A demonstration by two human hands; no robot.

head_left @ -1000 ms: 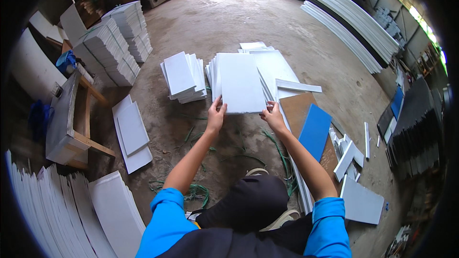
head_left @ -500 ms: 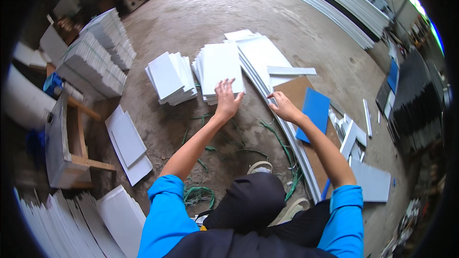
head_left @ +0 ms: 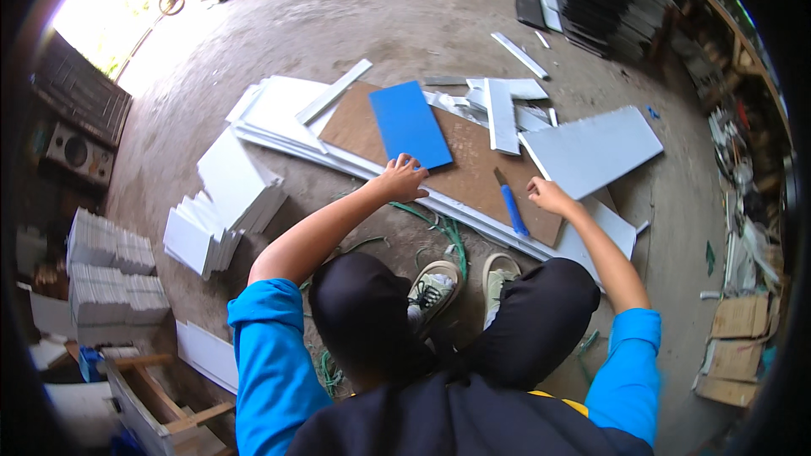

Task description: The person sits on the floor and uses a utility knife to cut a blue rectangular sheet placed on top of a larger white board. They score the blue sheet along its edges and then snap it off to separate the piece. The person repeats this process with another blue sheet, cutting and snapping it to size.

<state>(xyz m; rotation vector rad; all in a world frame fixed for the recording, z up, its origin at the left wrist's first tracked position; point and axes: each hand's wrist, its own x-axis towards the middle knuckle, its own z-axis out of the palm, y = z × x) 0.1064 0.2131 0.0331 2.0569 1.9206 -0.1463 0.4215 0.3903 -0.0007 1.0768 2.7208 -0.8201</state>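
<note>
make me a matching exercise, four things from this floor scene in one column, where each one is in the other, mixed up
Things:
1 blue panel
2 blue-handled knife
3 left hand
4 white panel stack

Places:
a beside the right hand, on the brown board
b at the blue panel's near edge
c flat on the brown board
d on the concrete, left of the board

Pairs: 1-c, 2-a, 3-b, 4-d

Flattened cartons on the floor
Brown cardboard boxes [head_left: 735, 342] lie flattened in a heap at four o'clock, by the right wall; no labels, signs or screens show.
</note>
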